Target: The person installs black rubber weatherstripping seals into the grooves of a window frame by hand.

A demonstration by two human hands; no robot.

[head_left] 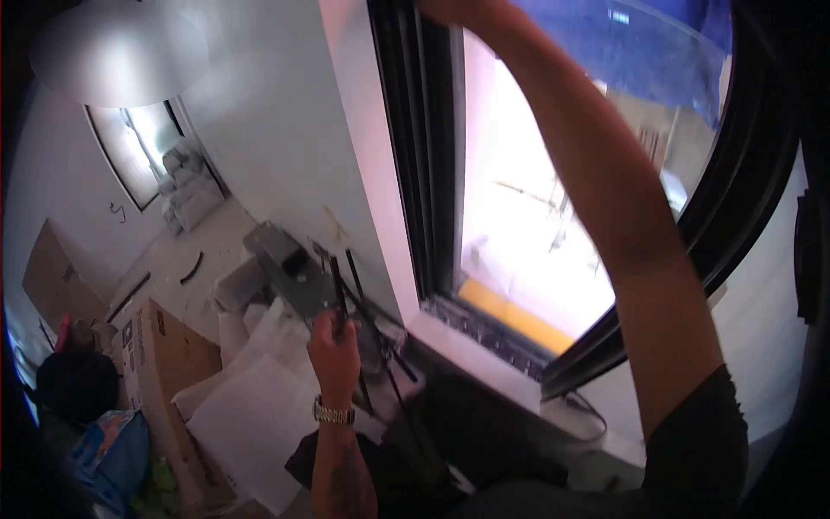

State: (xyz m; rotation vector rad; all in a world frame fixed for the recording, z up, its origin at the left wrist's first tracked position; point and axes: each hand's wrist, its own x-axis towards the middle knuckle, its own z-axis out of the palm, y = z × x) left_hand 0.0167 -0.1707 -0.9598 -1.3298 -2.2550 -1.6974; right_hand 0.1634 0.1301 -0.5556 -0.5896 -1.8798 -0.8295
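My left hand (pixel 334 353), with a metal-band watch (pixel 334 411) on its wrist, is closed round a thin dark rod-like piece (pixel 338 281). The piece points up out of the fist; its exact kind I cannot tell. My right arm (pixel 596 164) reaches up across the window opening. At the top edge of the view, my right hand (pixel 462 9) lies against the upper part of the black window frame (pixel 419 156), its fingers cut off by the picture's edge. A black sash (pixel 743 216) stands swung out on the right.
Below the left hand lie white sheets (pixel 259 432) and a cardboard box (pixel 169 372). A long grey case-like object (pixel 290 259) leans near the wall, with more dark strips (pixel 359 285) beside it. A blue bag (pixel 112 458) is at lower left. Bright daylight fills the opening.
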